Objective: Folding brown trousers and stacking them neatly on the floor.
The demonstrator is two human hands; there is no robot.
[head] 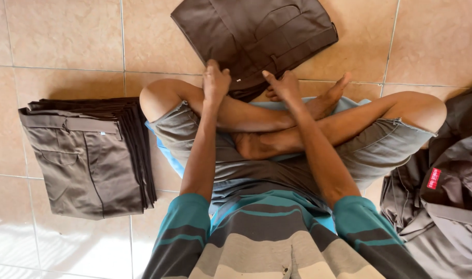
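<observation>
**Both hands on a folded brown garment on the tiled floor**

A folded dark brown pair of trousers point(256, 36) lies on the floor point(65, 36) directly ahead of the seated person, at the top middle of the view, its near edge just past the crossed shins. The left hand point(215, 82) rests on that near edge with its fingers curled down onto the cloth; whether it pinches the fabric cannot be told. The right hand point(284, 86) touches the same edge a little to the right, loosely open, one finger stretched toward the cloth.

The person sits cross-legged on a light blue mat point(166, 155), bare feet tucked beneath the forearms, wearing grey shorts and a striped teal and grey shirt.

The floor is laid with large beige glazed tiles with pale grout lines; bright light glares off it at the lower left corner.

Three groups of clothing show. One is the single folded piece under the hands. One is a neat stack of folded brown trousers point(86, 155) near the left edge, many layers deep. One is a loose heap of unfolded brown garments point(442, 206) at the right edge, bearing a small red label.
</observation>
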